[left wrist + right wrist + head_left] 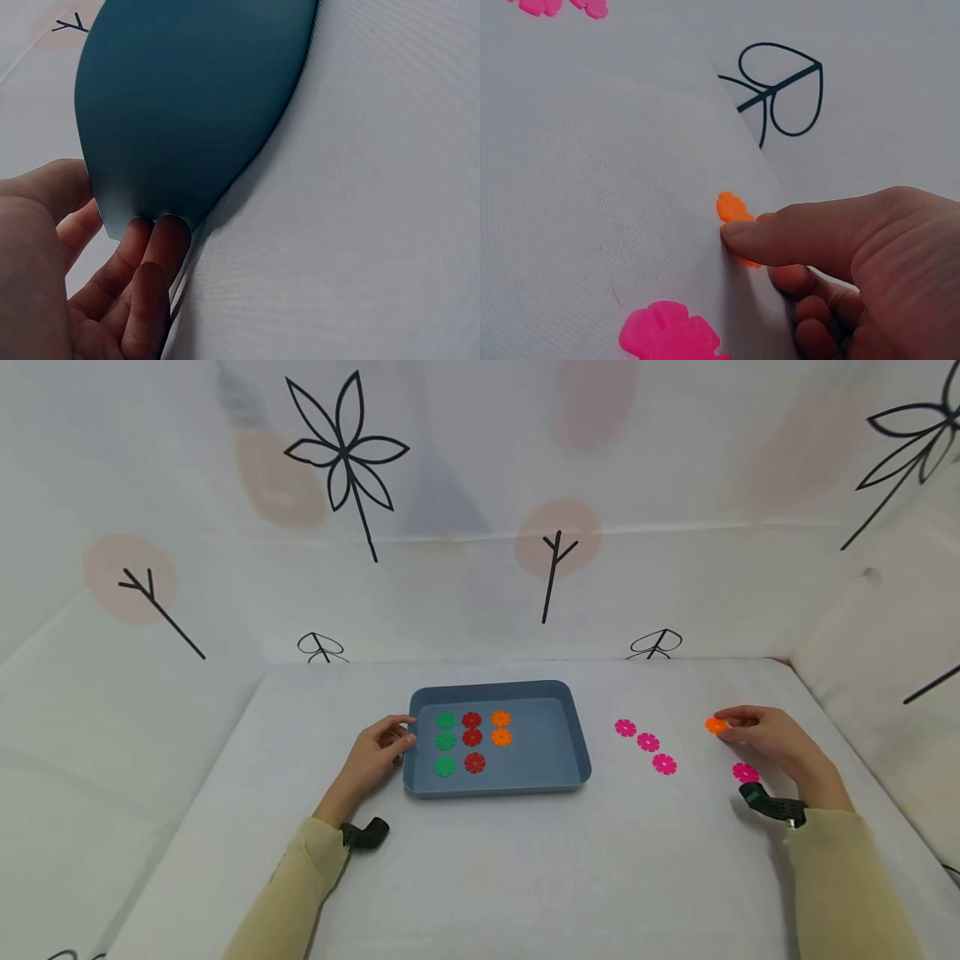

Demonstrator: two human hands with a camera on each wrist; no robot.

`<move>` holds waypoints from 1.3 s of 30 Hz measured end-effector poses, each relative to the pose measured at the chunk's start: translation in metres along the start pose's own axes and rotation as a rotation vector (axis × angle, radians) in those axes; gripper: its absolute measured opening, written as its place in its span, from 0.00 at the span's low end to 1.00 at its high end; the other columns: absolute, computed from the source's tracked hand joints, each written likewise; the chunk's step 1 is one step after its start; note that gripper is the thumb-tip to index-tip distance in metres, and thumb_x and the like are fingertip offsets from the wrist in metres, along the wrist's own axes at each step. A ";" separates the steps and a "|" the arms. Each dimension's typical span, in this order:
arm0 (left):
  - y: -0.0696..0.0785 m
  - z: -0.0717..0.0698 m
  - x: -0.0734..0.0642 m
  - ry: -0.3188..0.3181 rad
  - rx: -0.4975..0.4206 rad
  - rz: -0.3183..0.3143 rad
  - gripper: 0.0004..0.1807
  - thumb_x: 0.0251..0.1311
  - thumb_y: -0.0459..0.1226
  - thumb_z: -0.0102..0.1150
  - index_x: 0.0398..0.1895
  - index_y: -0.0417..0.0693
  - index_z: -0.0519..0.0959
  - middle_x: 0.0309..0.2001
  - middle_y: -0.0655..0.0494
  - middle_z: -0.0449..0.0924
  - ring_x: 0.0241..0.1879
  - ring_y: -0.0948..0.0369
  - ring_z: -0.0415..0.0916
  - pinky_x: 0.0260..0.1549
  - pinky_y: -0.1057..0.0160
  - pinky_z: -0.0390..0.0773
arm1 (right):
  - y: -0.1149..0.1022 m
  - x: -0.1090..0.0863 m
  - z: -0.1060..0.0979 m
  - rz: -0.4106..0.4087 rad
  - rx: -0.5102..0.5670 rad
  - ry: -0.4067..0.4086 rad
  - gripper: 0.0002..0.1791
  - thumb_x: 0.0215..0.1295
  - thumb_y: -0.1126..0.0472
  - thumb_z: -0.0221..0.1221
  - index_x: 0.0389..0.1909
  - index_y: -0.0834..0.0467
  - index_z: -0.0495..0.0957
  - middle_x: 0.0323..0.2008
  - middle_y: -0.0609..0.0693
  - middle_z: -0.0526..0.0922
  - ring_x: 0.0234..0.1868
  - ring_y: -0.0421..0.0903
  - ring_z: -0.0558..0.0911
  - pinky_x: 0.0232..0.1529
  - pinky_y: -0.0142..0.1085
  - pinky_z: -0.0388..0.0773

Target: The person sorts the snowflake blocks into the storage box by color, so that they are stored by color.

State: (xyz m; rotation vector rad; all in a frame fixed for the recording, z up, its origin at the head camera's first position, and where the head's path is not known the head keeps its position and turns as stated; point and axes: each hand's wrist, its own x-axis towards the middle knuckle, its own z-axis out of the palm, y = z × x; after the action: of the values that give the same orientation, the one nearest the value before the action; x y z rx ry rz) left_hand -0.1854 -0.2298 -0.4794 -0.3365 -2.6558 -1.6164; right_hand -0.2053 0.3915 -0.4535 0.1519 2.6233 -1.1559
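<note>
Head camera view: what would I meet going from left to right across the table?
Left hand → three green discs → three red discs → two orange discs → row of three pink discs → single orange disc → right hand.

This looks like a small screened-off booth, though what sort of building holds it cannot be told: a white-covered desk stands between a far backdrop, a left hanging and a right hanging, all pale, with black plant outlines and, at the far side, peach discs
</note>
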 end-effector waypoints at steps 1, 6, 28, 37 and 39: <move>0.000 0.000 0.000 0.000 -0.001 0.002 0.18 0.68 0.41 0.62 0.59 0.47 0.79 0.39 0.49 0.77 0.31 0.57 0.74 0.25 0.65 0.74 | 0.000 0.000 0.000 0.001 -0.001 0.001 0.31 0.67 0.56 0.61 0.65 0.71 0.67 0.60 0.71 0.67 0.58 0.66 0.64 0.51 0.49 0.68; 0.000 0.000 0.000 0.002 -0.002 0.007 0.18 0.68 0.40 0.62 0.58 0.47 0.79 0.39 0.49 0.77 0.31 0.57 0.74 0.25 0.65 0.74 | 0.001 0.000 0.000 -0.016 -0.014 0.001 0.31 0.67 0.56 0.62 0.63 0.71 0.66 0.57 0.68 0.67 0.55 0.64 0.65 0.48 0.45 0.68; 0.001 -0.002 0.002 0.006 -0.014 0.008 0.16 0.68 0.39 0.62 0.57 0.49 0.80 0.39 0.50 0.77 0.29 0.59 0.74 0.24 0.66 0.73 | 0.003 -0.005 0.010 -0.030 0.059 0.104 0.29 0.77 0.48 0.48 0.65 0.68 0.67 0.61 0.68 0.68 0.57 0.61 0.66 0.42 0.33 0.71; 0.000 -0.001 0.002 0.003 -0.025 0.014 0.18 0.68 0.39 0.62 0.59 0.44 0.79 0.40 0.47 0.77 0.30 0.57 0.74 0.24 0.66 0.73 | -0.002 -0.009 0.010 -0.026 0.065 0.201 0.28 0.77 0.48 0.47 0.64 0.66 0.69 0.59 0.67 0.70 0.48 0.54 0.72 0.34 0.23 0.72; -0.001 -0.001 0.001 0.005 -0.023 0.012 0.18 0.68 0.38 0.62 0.58 0.44 0.79 0.40 0.49 0.77 0.30 0.58 0.74 0.24 0.66 0.73 | -0.005 -0.009 0.010 -0.029 0.075 0.204 0.28 0.77 0.48 0.48 0.64 0.67 0.69 0.59 0.68 0.69 0.45 0.50 0.74 0.34 0.22 0.72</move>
State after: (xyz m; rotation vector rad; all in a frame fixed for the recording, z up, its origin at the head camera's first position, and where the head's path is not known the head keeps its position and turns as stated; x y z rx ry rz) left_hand -0.1870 -0.2309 -0.4801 -0.3482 -2.6281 -1.6431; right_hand -0.1956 0.3810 -0.4544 0.2605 2.7660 -1.3136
